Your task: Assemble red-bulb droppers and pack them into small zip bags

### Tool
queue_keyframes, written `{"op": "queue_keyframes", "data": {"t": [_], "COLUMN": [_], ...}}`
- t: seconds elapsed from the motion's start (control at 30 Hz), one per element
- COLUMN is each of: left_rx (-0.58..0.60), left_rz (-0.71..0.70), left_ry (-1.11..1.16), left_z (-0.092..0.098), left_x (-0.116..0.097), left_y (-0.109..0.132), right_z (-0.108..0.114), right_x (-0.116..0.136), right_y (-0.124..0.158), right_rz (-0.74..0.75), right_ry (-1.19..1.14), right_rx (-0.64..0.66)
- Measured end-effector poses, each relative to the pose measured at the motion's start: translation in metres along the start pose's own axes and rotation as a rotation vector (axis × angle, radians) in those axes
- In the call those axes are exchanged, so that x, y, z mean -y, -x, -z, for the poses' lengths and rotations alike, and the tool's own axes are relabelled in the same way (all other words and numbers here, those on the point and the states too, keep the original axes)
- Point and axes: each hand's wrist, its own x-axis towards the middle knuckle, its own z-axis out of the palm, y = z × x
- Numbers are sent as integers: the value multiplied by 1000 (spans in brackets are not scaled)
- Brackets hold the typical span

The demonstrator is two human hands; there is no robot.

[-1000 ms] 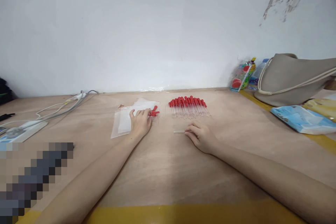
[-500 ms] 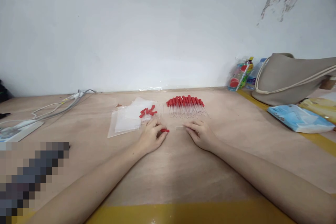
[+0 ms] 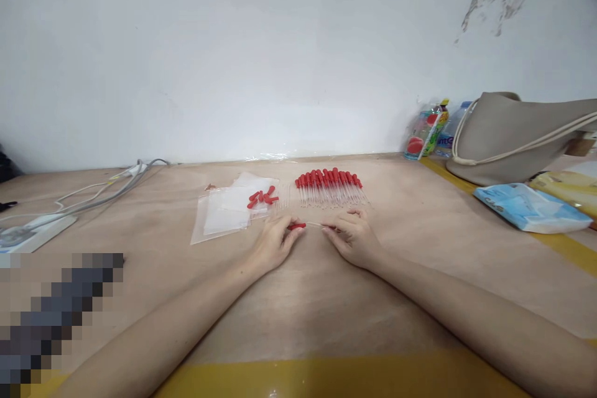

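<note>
White wall [image 3: 233, 62], peeling high on the right, backs a tan wooden table [image 3: 298, 305] where two bare hands meet over small parts. A slim clear tube [image 3: 314, 224] lies between them, its long axis running left to right, just left of the right hand [image 3: 354, 239], whose thumb and fingers pinch its right end. The left hand [image 3: 275, 241], fingers drawn narrow, grips a red bulb [image 3: 300, 225], smooth and rubbery-looking, its end facing right in line with the tube. Whether the two touch or stand just apart is too fine to tell. Just beyond the hands, a row of droppers [image 3: 330, 181] lies side by side, red heads to the far side, glassy stems pointing near. To its left are thin loose tubes [image 3: 283, 196], then loose bulbs [image 3: 261, 198], club-shaped, on flat, milky plastic sleeves [image 3: 226, 222]. Farther right sit a soft gray bag [image 3: 517, 137] with cream cord and a shiny blue pack [image 3: 532, 206].
</note>
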Motion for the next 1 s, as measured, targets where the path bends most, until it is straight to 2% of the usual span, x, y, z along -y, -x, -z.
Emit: {"op": "queue_keyframes", "data": {"t": [0.17,0.37,0.53,0.77,1.0], "left_rx": [-15,67,57,201,240], "left_rz": [37,85,82,42,30], "left_ry": [94,335,415,402,264], "left_z": [-3,-6,-4,1,0], "left_x": [3,2,1,-2,-3], "left_y": [1,-1,0,4,6], "right_z": [-1,-6,-7,2,9], "right_x": [1,-1,-3,-12,-3], "right_y": [0,2,0,-6,-5], "right_rz": [23,47,21,58,137], "right_ry": [-38,-152,-215,-219,-21], "right_rx": [20,48,101,252,198]}}
